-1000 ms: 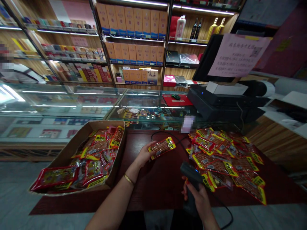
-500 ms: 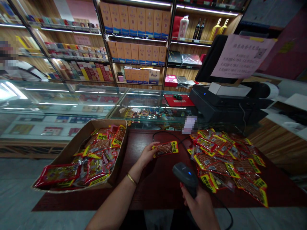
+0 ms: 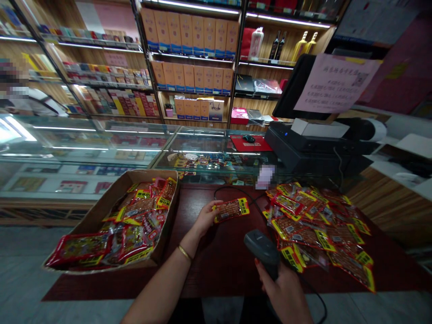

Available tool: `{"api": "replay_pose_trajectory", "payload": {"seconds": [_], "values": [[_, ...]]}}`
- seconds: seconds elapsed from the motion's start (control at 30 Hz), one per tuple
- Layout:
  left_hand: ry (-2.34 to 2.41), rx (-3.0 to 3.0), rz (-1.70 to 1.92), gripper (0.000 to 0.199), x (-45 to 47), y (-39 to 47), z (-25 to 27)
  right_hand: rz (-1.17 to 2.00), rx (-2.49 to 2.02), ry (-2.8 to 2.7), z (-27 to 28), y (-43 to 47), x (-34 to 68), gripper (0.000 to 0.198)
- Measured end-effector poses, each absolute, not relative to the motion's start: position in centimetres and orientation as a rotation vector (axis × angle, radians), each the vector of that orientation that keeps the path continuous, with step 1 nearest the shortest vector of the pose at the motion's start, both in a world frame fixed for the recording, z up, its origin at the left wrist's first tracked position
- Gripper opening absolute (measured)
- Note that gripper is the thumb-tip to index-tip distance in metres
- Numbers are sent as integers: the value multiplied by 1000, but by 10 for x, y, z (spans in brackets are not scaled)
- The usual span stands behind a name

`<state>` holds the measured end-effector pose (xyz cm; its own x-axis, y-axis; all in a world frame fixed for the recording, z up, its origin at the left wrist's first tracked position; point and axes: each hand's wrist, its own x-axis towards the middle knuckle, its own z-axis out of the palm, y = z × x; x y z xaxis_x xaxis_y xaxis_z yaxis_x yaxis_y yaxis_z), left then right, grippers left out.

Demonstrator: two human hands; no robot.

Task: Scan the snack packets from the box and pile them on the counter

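Note:
My left hand [image 3: 206, 217] is closed on the left end of a snack packet [image 3: 231, 210], red and yellow with brown sticks showing through clear film. The packet is over the middle of the dark red table. In my right hand [image 3: 281, 288] is a dark grey handheld barcode scanner [image 3: 261, 249], its head tilted toward the held packet but apart from it. Right of the scanner lies a loose pile of similar snack packets [image 3: 310, 222]. To the left, a cardboard box [image 3: 173, 198] holds more snack packets [image 3: 135, 211], some red and larger.
A glass display counter [image 3: 202, 135] runs behind the table [image 3: 202, 279]. On it are a mouse [image 3: 249, 138] on a red mat and a monitor [image 3: 293, 90] above a black cash drawer [image 3: 281, 148]. The scanner's cable [image 3: 317, 297] hangs past the front edge. A person [image 3: 37, 101] is at far left.
The blue light on top of the scanner has gone out. Both hands keep their holds, and the packet stays almost where it was; the view has shifted slightly.

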<state>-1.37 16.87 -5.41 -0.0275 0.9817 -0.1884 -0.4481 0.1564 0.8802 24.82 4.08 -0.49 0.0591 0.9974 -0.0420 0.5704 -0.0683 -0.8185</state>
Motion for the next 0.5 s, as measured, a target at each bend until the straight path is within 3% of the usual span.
{"api": "replay_pose_trajectory", "payload": {"seconds": [0.27, 0.5], "values": [[1068, 715, 1315, 48, -15, 169, -53, 1286, -1417, -1125, -50, 59, 245, 55], [1054, 624, 1311, 38, 19, 182, -36, 1428, -1238, -833, -83, 68, 257, 58]]}}
